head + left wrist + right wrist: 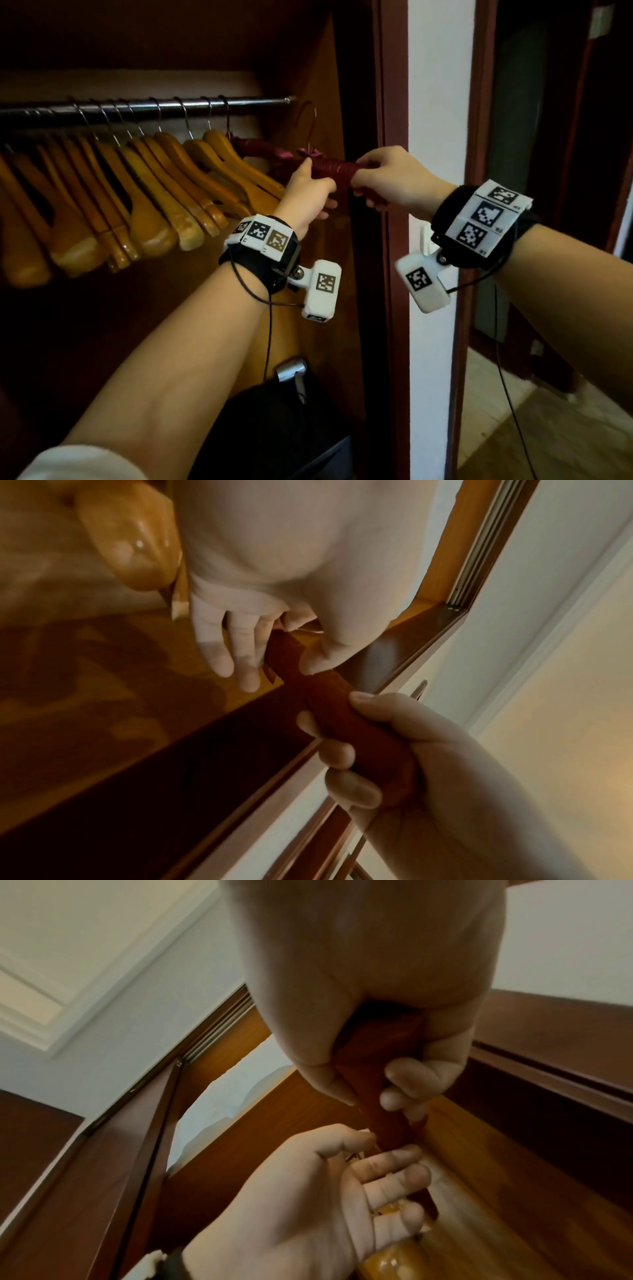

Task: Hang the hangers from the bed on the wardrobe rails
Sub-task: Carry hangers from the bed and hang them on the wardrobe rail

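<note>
the right hand (394, 178) grips the near end of the padded red hanger (329, 168); the left hand (310, 192) pinches its middle, hook just right of the rail (144, 107). lift, hook over the bare right end, release gently.

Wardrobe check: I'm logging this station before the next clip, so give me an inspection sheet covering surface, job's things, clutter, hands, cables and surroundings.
Surface: steel wardrobe rail runs across the wardrobe; free space at its right end.
Job's things: row of wooden hangers hooked on the rail; a red padded hanger with a bow, its hook below the rail's right end, not yet on it.
Clutter: dark bag with a silver fitting on the wardrobe floor.
Hands: left hand pinches the padded hanger near its middle; right hand grips its right end.
Cables: thin black cables hang from both wrist units.
Surroundings: white wall, dark red door frame.
</note>
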Action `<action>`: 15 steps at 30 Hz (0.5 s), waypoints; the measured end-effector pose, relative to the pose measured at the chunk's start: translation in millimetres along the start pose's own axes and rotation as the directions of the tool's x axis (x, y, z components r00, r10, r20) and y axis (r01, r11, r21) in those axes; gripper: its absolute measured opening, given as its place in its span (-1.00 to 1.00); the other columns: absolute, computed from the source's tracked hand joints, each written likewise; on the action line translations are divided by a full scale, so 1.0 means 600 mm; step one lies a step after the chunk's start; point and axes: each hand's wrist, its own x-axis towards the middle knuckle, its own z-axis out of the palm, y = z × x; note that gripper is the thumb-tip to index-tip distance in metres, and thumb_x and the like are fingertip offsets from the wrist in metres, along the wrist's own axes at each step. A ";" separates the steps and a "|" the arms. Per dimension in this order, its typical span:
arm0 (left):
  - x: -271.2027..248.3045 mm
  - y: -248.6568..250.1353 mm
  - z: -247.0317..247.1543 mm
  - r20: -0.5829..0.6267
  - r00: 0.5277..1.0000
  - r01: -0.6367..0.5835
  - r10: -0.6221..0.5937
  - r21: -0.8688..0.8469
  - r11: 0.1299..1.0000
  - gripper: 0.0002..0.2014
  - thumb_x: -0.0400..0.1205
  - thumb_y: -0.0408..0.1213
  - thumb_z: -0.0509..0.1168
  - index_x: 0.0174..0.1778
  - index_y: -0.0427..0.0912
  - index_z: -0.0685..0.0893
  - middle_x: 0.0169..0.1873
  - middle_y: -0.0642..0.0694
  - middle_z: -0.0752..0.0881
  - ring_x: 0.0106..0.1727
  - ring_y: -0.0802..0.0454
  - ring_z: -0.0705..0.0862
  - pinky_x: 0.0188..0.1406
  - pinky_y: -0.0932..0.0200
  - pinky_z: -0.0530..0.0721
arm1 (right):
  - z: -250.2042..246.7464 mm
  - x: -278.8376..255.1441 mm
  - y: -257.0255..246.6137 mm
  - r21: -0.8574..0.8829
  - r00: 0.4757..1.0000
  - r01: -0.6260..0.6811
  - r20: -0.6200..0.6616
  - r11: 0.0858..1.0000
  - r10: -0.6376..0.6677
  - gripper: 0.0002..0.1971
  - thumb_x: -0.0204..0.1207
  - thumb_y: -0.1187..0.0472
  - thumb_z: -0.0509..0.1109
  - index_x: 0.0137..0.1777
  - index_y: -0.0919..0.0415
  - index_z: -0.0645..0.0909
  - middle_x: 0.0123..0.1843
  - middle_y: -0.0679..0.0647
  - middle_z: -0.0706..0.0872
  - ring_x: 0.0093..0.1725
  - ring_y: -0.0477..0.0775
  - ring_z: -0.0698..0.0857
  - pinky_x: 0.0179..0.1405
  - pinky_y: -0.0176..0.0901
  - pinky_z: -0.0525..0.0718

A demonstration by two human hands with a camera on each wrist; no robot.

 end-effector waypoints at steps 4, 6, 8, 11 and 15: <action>0.030 0.011 -0.026 -0.012 1.000 0.003 -0.003 0.045 0.999 -0.26 0.64 -0.32 0.25 0.74 0.01 0.11 0.33 -0.09 0.61 -0.07 0.04 0.80 -0.36 0.19 0.69 | 0.009 0.044 -0.014 -0.059 0.997 0.062 0.049 0.996 -0.059 -0.81 0.57 0.30 0.39 0.10 0.42 0.66 -0.23 0.23 0.70 -0.51 -0.01 0.62 -0.63 -0.20 0.56; 0.042 0.012 -0.033 -0.024 1.000 0.002 -0.001 0.058 0.998 -0.26 0.65 -0.33 0.24 0.74 0.01 0.09 0.31 -0.11 0.62 -0.06 0.02 0.79 -0.32 0.17 0.68 | 0.013 0.062 -0.017 -0.107 0.996 0.076 0.052 0.991 -0.070 -0.83 0.58 0.29 0.38 0.08 0.39 0.66 -0.25 0.23 0.70 -0.51 0.01 0.63 -0.66 -0.22 0.56; 0.050 0.013 -0.037 -0.032 0.999 0.004 -0.002 0.071 0.997 -0.26 0.65 -0.32 0.25 0.74 0.03 0.10 0.31 -0.14 0.61 -0.05 0.01 0.80 -0.34 0.16 0.67 | 0.015 0.077 -0.019 -0.162 0.996 0.079 0.045 0.984 -0.073 -0.85 0.57 0.30 0.37 0.06 0.36 0.66 -0.29 0.21 0.70 -0.52 0.02 0.64 -0.67 -0.22 0.56; 0.061 0.014 -0.040 -0.054 0.999 0.002 0.003 0.084 0.996 -0.26 0.64 -0.32 0.27 0.72 0.07 0.14 0.38 -0.14 0.54 -0.06 0.00 0.81 -0.42 0.21 0.67 | 0.010 0.094 -0.018 -0.198 0.997 0.069 0.054 0.978 -0.059 -0.93 0.57 0.32 0.35 -0.02 0.29 0.64 -0.33 0.18 0.69 -0.63 -0.07 0.61 -0.69 -0.23 0.52; 0.075 0.016 -0.036 -0.089 0.996 -0.001 0.011 0.111 0.994 -0.27 0.63 -0.34 0.29 0.69 0.10 0.18 0.36 -0.09 0.54 -0.10 -0.02 0.80 -0.38 0.19 0.68 | -0.004 0.101 -0.016 -0.217 0.997 0.070 0.047 0.974 -0.061 -0.94 0.55 0.34 0.33 -0.11 0.27 0.63 -0.34 0.18 0.68 -0.67 -0.09 0.58 -0.67 -0.22 0.53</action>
